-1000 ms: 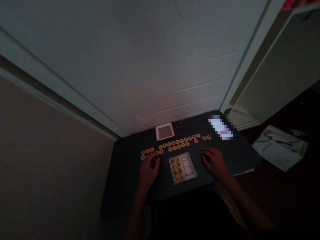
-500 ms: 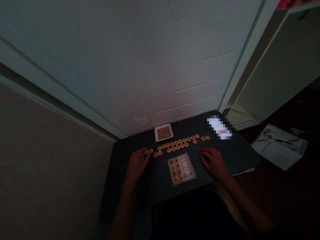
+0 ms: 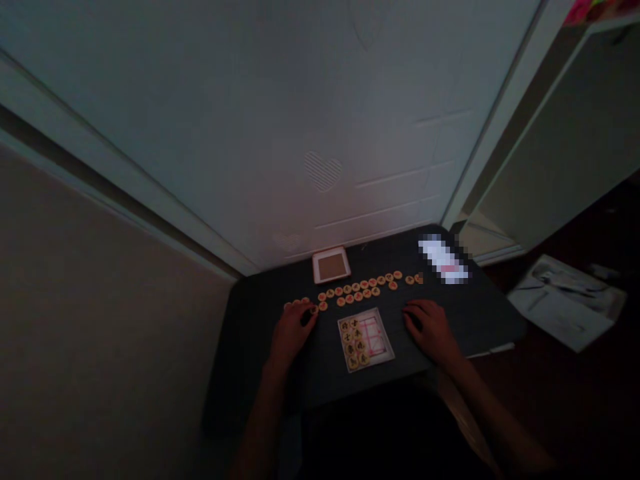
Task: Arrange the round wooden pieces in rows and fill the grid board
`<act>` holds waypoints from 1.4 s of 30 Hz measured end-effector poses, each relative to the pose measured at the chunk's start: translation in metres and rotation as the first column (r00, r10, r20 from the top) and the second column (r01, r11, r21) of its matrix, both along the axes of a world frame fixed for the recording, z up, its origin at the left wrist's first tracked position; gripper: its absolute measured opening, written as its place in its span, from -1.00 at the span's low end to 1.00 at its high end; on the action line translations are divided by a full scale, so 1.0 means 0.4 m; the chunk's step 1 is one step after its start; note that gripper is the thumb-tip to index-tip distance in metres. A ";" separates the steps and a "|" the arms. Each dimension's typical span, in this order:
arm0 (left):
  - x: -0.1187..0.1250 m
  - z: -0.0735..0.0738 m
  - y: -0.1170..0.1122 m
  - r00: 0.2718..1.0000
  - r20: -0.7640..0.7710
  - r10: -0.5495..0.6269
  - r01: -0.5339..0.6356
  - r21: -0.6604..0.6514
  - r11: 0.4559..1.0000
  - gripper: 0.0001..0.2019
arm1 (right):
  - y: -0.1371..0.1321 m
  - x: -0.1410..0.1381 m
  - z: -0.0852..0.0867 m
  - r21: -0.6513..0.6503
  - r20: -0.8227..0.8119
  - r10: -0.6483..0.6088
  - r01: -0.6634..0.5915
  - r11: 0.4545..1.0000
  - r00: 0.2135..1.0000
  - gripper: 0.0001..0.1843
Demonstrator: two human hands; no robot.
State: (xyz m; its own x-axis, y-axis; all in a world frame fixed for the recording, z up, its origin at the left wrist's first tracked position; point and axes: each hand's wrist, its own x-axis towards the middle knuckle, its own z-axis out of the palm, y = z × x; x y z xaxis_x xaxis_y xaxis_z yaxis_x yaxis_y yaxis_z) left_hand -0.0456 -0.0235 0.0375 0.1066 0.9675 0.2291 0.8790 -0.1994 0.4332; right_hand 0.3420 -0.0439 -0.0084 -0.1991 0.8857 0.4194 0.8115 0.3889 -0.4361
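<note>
Round wooden Chinese chess pieces [image 3: 356,287] with red or dark characters lie in two uneven rows across the dark table. At the left end of the rows, the thumb and fingertips of my left hand [image 3: 291,331] close around one Chinese chess piece [image 3: 314,309]. More pieces beyond its knuckles are partly covered. Just right of centre, a shallow white box [image 3: 389,355] holds several dark-lettered pieces in two columns on its left side; red lines show on its right side. My right hand [image 3: 430,327] rests on the table right of the box, fingers loosely bent, thumb apart, holding nothing.
A box lid [image 3: 346,273] with a brown inside lies against the white wall panel [image 3: 280,167]. A bright, pixelated object [image 3: 443,259] is at the table's [image 3: 240,360] back right. Right of the table, a white box [image 3: 565,300] holds dark items.
My left hand has moved right, from the leftmost pieces to the one at the rows' left end. My right hand stays resting in place. The view has shifted slightly.
</note>
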 end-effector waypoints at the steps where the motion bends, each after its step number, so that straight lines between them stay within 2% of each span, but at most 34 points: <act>1: 0.000 -0.002 -0.003 1.000 -0.003 0.003 -0.003 0.005 1.000 -0.78 | 0.000 0.000 0.001 0.000 0.000 0.003 -0.003 1.000 1.000 -0.79; 7: 0.000 0.000 -0.037 0.998 0.029 0.051 -0.051 0.005 0.999 -0.76 | -0.003 -0.003 0.006 0.011 -0.001 0.000 0.000 1.000 1.000 -0.80; 13: 0.020 0.049 -0.074 0.956 0.267 0.119 -0.127 0.010 0.992 -0.71 | 0.001 0.001 -0.001 0.015 0.006 0.007 -0.007 1.000 1.000 -0.78; 16: 0.037 0.064 -0.078 0.919 0.375 0.125 -0.146 0.029 0.989 -0.67 | 0.002 0.002 -0.001 0.017 0.004 0.009 -0.009 1.000 1.000 -0.78; 20: 0.051 0.066 -0.073 0.900 0.420 0.115 -0.143 0.035 0.989 -0.68 | 0.001 0.001 0.000 0.006 0.008 0.006 -0.006 1.000 1.000 -0.78; 24: 0.061 0.064 -0.068 0.874 0.467 0.137 -0.140 -0.028 0.990 -0.68 | 0.000 0.001 -0.002 0.011 0.003 0.000 0.000 1.000 1.000 -0.79; 29: 0.085 0.067 -0.066 0.821 0.548 0.160 -0.115 -0.116 0.987 -0.65 | 0.001 0.002 -0.006 0.010 0.008 0.003 -0.003 1.000 1.000 -0.78; 35: 0.143 0.061 -0.060 0.742 0.651 0.162 -0.072 -0.163 0.984 -0.72 | -0.001 0.001 -0.005 0.001 0.003 0.001 -0.001 1.000 1.000 -0.78; 38: 0.174 0.061 -0.058 0.741 0.659 0.131 -0.005 -0.189 0.982 -0.76 | -0.001 0.000 -0.002 0.004 -0.006 0.006 -0.006 1.000 1.000 -0.78; 42: 0.208 0.070 -0.062 0.784 0.615 0.084 0.054 -0.202 0.978 -0.79 | -0.001 -0.001 0.002 0.002 -0.011 0.009 -0.009 1.000 1.000 -0.78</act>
State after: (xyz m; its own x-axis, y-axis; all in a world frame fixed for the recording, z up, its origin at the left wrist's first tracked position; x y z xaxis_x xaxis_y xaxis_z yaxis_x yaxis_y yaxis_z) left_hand 0.0376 -0.0484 0.0653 -0.0062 0.9990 0.0444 0.4110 -0.0379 0.9108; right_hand 0.3416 -0.0445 -0.0077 -0.2022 0.8829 0.4237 0.8032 0.3970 -0.4440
